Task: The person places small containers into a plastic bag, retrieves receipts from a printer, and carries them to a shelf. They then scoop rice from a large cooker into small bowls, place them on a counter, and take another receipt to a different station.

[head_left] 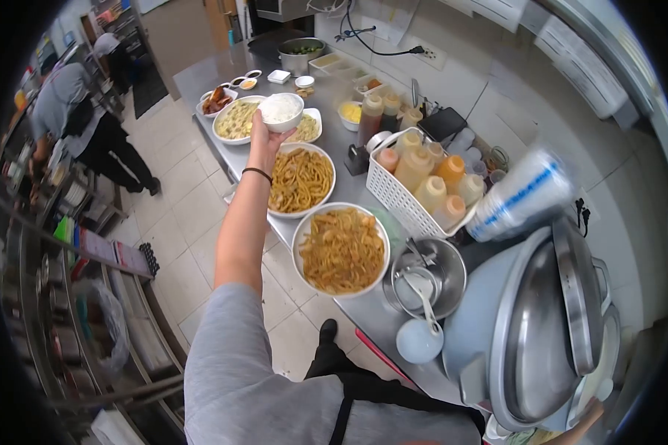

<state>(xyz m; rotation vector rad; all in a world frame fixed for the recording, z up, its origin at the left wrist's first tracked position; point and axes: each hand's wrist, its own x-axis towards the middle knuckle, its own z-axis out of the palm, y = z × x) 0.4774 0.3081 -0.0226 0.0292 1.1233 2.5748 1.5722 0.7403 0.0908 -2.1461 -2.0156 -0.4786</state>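
the person's left hand (266, 136), on an outstretched arm above the metal counter (351, 184), has its fingers curled under and around a small white bowl (286, 124) of rice (278, 106), which sits upright in their hold, open side up, its rim round and about equally wide every way. just left of those fingers is a plate of pale food (230, 139), with a noodle dish (333, 179) and a second noodle dish (297, 252) on their near side. the right hand (587, 421) shows only partly beside the large pot (484, 293), and i cannot tell how its fingers are set.

This is a commercial kitchen: steel counter (346, 184), sauce bottles (450, 170), noodle plates (344, 248), rice bowl (280, 109), a co-worker (73, 96) behind.
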